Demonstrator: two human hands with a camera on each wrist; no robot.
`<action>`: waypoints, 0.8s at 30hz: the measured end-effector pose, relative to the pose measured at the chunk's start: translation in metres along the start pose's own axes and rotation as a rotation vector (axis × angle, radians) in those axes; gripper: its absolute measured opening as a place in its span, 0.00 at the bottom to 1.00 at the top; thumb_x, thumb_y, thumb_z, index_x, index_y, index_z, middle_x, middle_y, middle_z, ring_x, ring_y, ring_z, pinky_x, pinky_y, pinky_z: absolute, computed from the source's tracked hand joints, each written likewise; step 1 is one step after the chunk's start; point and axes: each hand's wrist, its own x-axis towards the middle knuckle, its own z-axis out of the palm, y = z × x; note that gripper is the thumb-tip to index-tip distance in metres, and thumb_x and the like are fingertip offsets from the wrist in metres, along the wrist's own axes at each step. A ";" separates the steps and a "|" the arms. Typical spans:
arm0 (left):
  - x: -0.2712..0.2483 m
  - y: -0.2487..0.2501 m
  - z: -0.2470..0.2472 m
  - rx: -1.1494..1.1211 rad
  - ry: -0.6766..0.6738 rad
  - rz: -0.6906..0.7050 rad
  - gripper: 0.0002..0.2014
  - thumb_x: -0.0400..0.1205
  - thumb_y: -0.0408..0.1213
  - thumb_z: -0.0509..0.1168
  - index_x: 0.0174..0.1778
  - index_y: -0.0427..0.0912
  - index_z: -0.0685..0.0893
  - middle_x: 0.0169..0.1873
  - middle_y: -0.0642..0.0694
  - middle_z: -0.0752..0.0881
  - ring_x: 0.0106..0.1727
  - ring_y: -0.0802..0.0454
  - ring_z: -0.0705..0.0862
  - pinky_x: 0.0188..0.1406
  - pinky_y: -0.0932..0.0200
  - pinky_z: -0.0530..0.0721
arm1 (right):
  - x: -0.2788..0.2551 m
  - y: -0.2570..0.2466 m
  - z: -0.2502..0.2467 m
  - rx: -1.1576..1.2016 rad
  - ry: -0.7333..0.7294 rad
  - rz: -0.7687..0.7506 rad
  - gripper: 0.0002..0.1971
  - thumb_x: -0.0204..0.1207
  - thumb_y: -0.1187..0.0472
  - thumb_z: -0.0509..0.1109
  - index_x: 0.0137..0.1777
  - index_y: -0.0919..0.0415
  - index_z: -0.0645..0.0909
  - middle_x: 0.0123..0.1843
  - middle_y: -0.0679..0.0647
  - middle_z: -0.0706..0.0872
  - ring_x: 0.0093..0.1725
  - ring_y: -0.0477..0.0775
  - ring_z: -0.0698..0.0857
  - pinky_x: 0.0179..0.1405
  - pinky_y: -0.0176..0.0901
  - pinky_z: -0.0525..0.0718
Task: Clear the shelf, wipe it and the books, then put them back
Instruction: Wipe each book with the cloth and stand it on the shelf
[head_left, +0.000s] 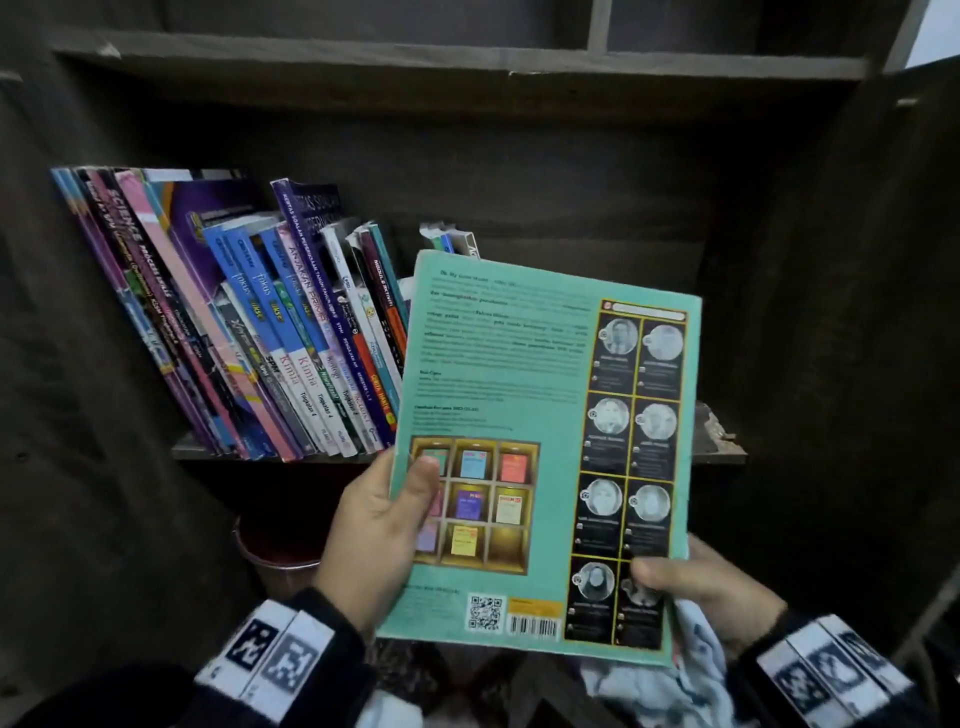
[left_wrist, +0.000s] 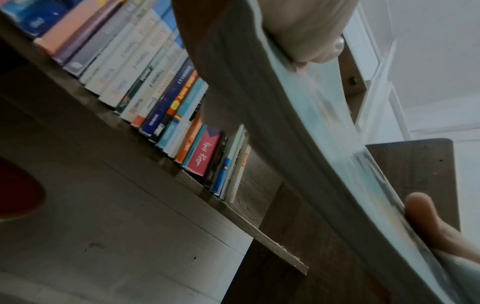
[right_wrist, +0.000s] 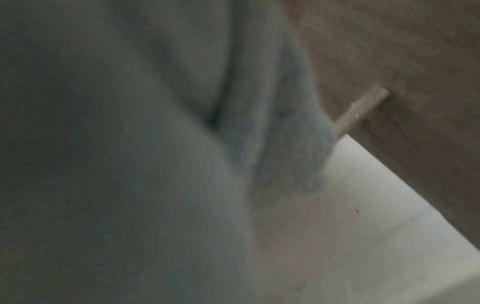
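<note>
**Teal book in both hands, ahead of the shelf**

Left hand clamped on the teal book at its 8 o'clock edge: thumb over the back cover, fingers underneath. Right hand pinching the 4 o'clock corner, thumb on top, with a pale cloth bunched under the same grip. Right wrist view mostly blurred fabric; finger positions there not readable.

Book held up in front of the shelf, back cover facing, tilted slightly clockwise, clear of the board. In the left wrist view the book visibly bowing between the two holds: thin softcover, light, floppy, glossy cover likely slick. Best taken near the spine or flat-supported from below; corner pinches liable to crease it.

Further out, at 10 o'clock, row of books on the shelf, leaning left. Right half of the board bare. Red bin below, at 7 o'clock.

Judgement: either mid-clearing or mid-return; not decidable from this.
</note>
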 end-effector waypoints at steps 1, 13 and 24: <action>0.003 0.001 0.004 -0.007 -0.020 -0.011 0.14 0.76 0.43 0.59 0.50 0.40 0.83 0.38 0.50 0.92 0.37 0.57 0.90 0.32 0.66 0.85 | -0.005 -0.004 0.002 -0.031 0.053 -0.070 0.45 0.35 0.56 0.93 0.57 0.69 0.86 0.58 0.73 0.86 0.56 0.73 0.86 0.60 0.71 0.82; 0.089 0.049 0.014 0.532 -0.170 -0.060 0.21 0.84 0.43 0.63 0.74 0.50 0.71 0.52 0.47 0.86 0.54 0.43 0.87 0.51 0.50 0.86 | -0.019 -0.113 0.023 -0.456 0.705 -0.818 0.11 0.75 0.70 0.72 0.52 0.57 0.79 0.37 0.40 0.85 0.34 0.29 0.82 0.39 0.28 0.80; 0.125 0.012 0.016 0.500 -0.049 -0.170 0.11 0.83 0.40 0.66 0.59 0.50 0.74 0.44 0.40 0.87 0.48 0.43 0.88 0.54 0.40 0.86 | 0.132 -0.072 0.034 -0.764 0.902 -0.647 0.22 0.78 0.58 0.71 0.72 0.52 0.78 0.63 0.57 0.85 0.62 0.60 0.83 0.61 0.47 0.80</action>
